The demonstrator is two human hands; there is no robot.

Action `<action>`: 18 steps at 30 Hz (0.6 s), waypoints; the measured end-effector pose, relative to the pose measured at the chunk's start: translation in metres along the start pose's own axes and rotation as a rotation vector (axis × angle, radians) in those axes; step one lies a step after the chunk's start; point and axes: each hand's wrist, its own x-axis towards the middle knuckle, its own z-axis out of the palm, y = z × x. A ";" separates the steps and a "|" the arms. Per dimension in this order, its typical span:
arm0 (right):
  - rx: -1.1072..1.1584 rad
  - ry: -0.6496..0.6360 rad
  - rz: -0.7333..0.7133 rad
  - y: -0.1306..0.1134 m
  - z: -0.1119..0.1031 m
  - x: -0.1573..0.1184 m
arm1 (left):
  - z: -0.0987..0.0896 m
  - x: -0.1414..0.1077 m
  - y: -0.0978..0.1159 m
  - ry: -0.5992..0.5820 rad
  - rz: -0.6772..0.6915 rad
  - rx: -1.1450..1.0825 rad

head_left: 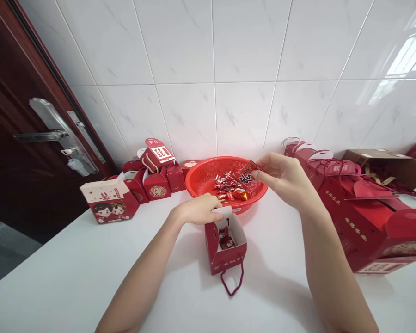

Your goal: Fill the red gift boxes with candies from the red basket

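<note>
My left hand (201, 208) closed on one open red box's (213, 249) flap, my right hand (275, 173) pinching one red packet (253, 166), fingertips nearly together, by one red basket (194, 182)

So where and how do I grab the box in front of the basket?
I'd hold the box by its left and right walls, coming from both sides: they stand upright. The top is open and the rope lies slack in front, so pulling it might spill things.

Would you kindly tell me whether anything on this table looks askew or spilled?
The brown cardboard box at right appears tipped on its side, opening facing outward rather than up; nothing looks spilled.
</note>
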 end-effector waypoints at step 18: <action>-0.213 -0.616 -0.076 -0.014 0.032 -0.012 | -0.013 -0.020 -0.002 0.016 0.041 -0.038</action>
